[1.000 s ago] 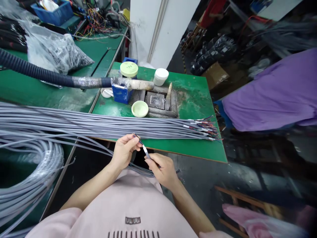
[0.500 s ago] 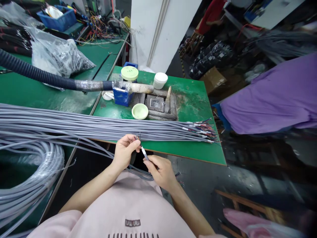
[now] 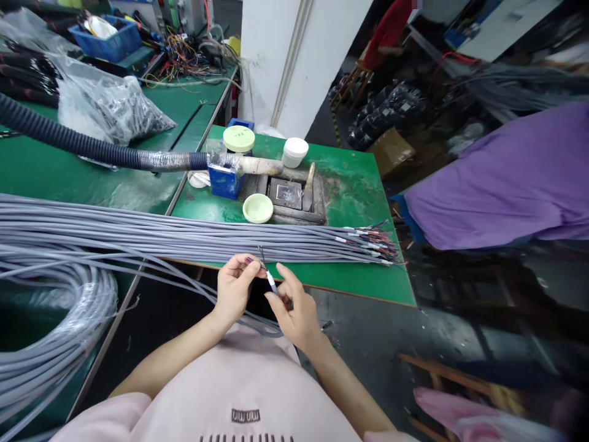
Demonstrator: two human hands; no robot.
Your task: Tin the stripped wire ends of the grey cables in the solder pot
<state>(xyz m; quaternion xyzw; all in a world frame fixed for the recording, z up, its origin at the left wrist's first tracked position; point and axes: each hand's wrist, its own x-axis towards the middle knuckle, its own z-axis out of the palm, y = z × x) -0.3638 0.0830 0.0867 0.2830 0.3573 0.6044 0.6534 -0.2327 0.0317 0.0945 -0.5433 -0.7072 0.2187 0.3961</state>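
My left hand [image 3: 234, 288] has one grey cable [image 3: 193, 276] near its end, fingers [image 3: 243, 267] clenched in a tight pinch where thin coloured wires [image 3: 253, 261] come out of the sheath. My right hand [image 3: 297, 310] is just beside it, fingers [image 3: 281, 275] spread and released, thumb close to a white sleeve [image 3: 271, 282] on the cable; I can't confirm any contact from this view. The held end sits over the near edge of the green tabletop [image 3: 350, 184], and the cable trails left toward a big coil [image 3: 55, 331]. A bundle of matching cables [image 3: 193, 236] lies across the tabletop, its wire ends [image 3: 372, 247] fanned at the right. Handling, my read: light, flexible, a bit springy, so the long tail will swing and drag rather than hold shape. Sheath looks smooth, maybe slippery under light pressure. Bare thin wires look fragile and easy to bend, so I'd take hold on the sheath just behind the sleeve, not on the wires. Further back are a metal tray [image 3: 286, 193] and a green lid [image 3: 257, 208].
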